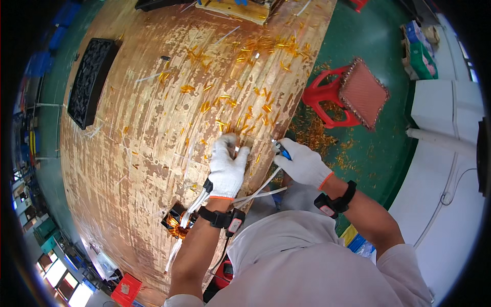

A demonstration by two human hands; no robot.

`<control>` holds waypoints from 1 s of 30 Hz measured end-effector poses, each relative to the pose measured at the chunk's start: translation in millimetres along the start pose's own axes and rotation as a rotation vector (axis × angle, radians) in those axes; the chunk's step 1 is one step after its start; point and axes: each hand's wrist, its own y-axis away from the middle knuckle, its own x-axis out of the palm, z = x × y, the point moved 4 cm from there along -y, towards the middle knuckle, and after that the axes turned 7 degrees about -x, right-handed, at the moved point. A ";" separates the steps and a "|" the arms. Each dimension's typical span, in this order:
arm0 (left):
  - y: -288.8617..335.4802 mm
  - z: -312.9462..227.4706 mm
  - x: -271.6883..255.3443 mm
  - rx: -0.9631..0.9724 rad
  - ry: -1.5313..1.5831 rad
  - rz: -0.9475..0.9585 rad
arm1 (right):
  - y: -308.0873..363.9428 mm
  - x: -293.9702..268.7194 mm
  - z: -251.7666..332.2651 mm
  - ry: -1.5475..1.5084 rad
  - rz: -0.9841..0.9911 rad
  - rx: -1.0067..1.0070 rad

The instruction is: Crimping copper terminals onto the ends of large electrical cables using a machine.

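Note:
My left hand (227,169), in a white glove with an orange cuff, is low over the worn wooden table (148,153). Its fingers are bent, with a gap between thumb and fingertips among short amber strips (248,120). My gloved right hand (305,165) is closed round a small blue-handled tool (282,150) with a metal tip, at the table's right edge; its exact kind is unclear. White cables (193,205) run from beside my left wrist to a copper-wound coil (177,227) by my left forearm. Another white cable or tube (263,194) crosses the table edge between my arms.
A black tray (92,82) of dark pieces lies at the far left. Right of the table stands a red stool (332,97) with a cushion (364,93). More amber strips litter the green floor (381,148). A wooden box (240,9) is at the far edge.

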 end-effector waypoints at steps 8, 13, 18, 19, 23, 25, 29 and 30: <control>-11.9 -12.3 -3.6 0.013 -0.334 -0.155 | 5.5 12.3 3.0 0.147 -0.028 -0.247; -13.4 -13.3 -8.2 -0.014 -0.530 -0.099 | 6.1 12.4 2.2 0.174 -0.015 -0.245; -7.5 -4.5 -12.3 -0.050 -0.624 0.027 | 3.4 15.1 -1.2 0.203 -0.007 -0.298; -1.6 -5.9 -12.3 0.052 -0.576 0.008 | 3.1 16.5 -2.7 0.201 -0.008 -0.296; 9.2 -9.1 -10.3 0.030 -0.344 0.084 | 2.1 17.3 2.0 0.221 -0.045 -0.343; 12.8 -5.9 -7.5 -0.108 -0.198 0.180 | 1.8 18.5 5.5 0.253 -0.036 -0.352; 18.6 -17.1 -5.1 -0.133 -0.134 0.288 | -0.4 23.8 8.1 0.293 -0.049 -0.380; 19.2 -21.0 -4.6 -0.132 -0.156 0.308 | -1.2 25.3 8.0 0.286 -0.043 -0.381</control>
